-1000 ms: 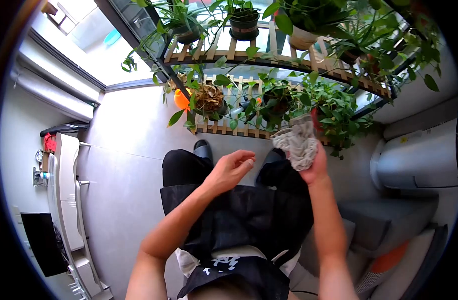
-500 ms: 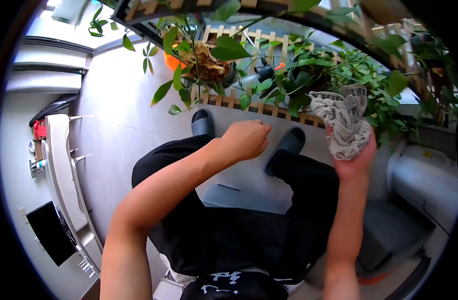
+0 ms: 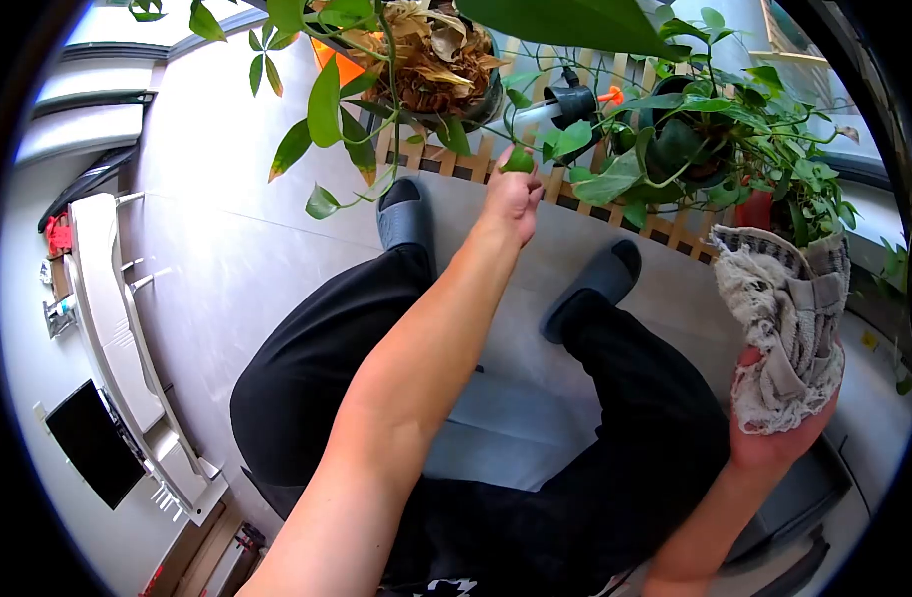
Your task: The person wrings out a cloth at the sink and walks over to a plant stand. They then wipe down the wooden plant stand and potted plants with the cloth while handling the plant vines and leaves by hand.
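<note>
My right hand [image 3: 786, 443] holds a crumpled grey cloth [image 3: 789, 308] with frayed edges and a checked border, out to the right beside the plants. My left hand [image 3: 516, 204] is reached forward to the edge of the slatted wooden shelf [image 3: 665, 231], its fingers curled closed. A small green leaf [image 3: 518, 160] overlaps the fingertips; whether they grip it or a stem is hidden. Just beyond is a potted plant with dry brown husks [image 3: 436, 65] and long trailing leaves. To its right, a leafy vine plant [image 3: 690, 149] grows from a dark pot.
A black-capped item with an orange tip [image 3: 572, 102] lies between the pots. Grey slippers [image 3: 404, 214] are on my feet on the pale floor [image 3: 217, 179]. A white table-like piece [image 3: 113, 298] and a dark screen [image 3: 96, 443] appear at the left.
My left hand has moved forward from above my knees to the shelf's edge by the leaves. My right hand, with the cloth, has shifted right and nearer me. The view has moved closer to the plants.
</note>
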Available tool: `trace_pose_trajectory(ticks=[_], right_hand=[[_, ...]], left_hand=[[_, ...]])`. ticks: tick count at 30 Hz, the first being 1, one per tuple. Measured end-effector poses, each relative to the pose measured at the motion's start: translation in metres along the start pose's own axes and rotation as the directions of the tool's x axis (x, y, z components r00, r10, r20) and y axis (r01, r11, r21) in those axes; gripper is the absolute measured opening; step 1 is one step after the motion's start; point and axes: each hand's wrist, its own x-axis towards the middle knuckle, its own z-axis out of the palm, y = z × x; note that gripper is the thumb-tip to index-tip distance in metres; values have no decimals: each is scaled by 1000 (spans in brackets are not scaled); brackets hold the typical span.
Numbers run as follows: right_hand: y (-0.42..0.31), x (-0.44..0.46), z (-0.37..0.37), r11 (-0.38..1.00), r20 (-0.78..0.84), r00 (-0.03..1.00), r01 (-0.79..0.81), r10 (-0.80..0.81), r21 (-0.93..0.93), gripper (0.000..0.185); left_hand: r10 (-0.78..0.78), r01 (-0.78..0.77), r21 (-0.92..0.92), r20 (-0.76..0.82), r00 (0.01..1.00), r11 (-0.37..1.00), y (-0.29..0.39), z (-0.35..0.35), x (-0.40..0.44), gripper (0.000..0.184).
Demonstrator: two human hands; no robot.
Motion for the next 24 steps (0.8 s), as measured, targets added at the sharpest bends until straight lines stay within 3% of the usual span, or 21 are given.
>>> trace_pose_trajectory(ticks=[2,4,5,6,7,8,9,12,13,15,18,19,21,24], right_hand=[[0,-2,16,997,-254,965,63,-70,-36,41],[-5,1,5,995,-236,967,88,-98,-54,41],[-9,6,-9,996,105,993,62,-55,-57,42],[-9,9,-10,997,432,902,34,0,-71,42],[-9,8,-9,996,433,901,37,0,-76,42],[-10,6,-6,996,162,985,73,-63,-53,42],[-10,5,0,993,-124,985,114,-118,-40,42],[-5,5,20,993,-240,963,117,-118,-22,41],[-5,6,17,993,-238,964,119,-122,-24,41],[-5,6,8,999,-7,999,37,-37,-12,40],[-4,4,13,1000,72,997,-17,19,-24,40],[-3,2,16,1000,71,997,-18,19,-24,40],[-1,0,24,999,-133,990,33,-36,-28,40],[2,3,31,996,-211,974,72,-80,-44,40]], left_hand=[[32,-25,-91,81,996,996,-2,9,0,63],[59,-55,-218,11,998,974,-2,17,-4,61],[57,-52,-222,15,998,974,0,19,-4,61],[39,-29,-251,33,999,968,1,19,-5,61],[22,-7,-279,50,999,960,2,20,-5,61],[22,-6,-284,50,998,959,3,21,-6,61],[46,-24,-267,78,996,963,4,22,-7,65],[76,-45,-230,129,989,972,9,26,-12,65],[78,-47,-204,147,986,978,9,28,-12,61],[94,-66,-207,131,987,976,9,32,-14,61],[106,-77,-209,131,986,975,13,34,-16,63],[104,-71,-212,150,983,975,14,34,-17,65],[112,-84,-198,137,984,977,13,37,-19,63],[116,-97,-157,114,987,983,13,36,-20,60]])
